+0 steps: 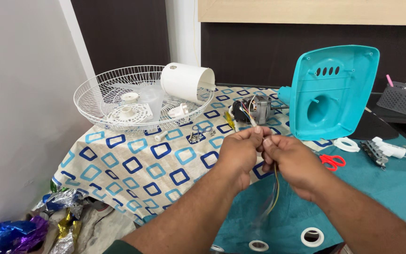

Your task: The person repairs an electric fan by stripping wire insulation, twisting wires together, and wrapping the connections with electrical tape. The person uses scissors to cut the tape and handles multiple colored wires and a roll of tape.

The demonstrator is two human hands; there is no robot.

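Both hands raised over the table centre, fingertips meeting: left hand [238, 153] and right hand [291, 157] each pinched on the thin bundle of coloured insulated wires [275, 190], which trails down toward 6 o'clock below the knuckles and runs up toward 12 o'clock to the small grey electric fan motor with copper-toned windings [254, 109]. Fingers clenched on the wire ends; exact contact between the tips too small to tell. Motor lying bare on the cream cloth printed with blue and teal squares [132, 164], just beside the upright turquoise plastic rear housing panel [334, 91] at 1 o'clock. At 10 o'clock, round white wire fan guard [99, 101] holding the translucent blade, a white cylindrical plastic cover [186, 82] and small white fittings. Loose metal screws and clips [197, 135] near the guard's edge. At 3 o'clock, red-handled scissors [332, 161] and white switch parts (wiring detail unclear). Two rolls of white tape [312, 236] at 6 o'clock; crumpled foil wrap at 8 o'clock. Judged stage: fan fully stripped down, guard, blade and housing already off, motor exposed; wire work at the leads in hand, nothing yet reassembled, tape and scissors untouched.
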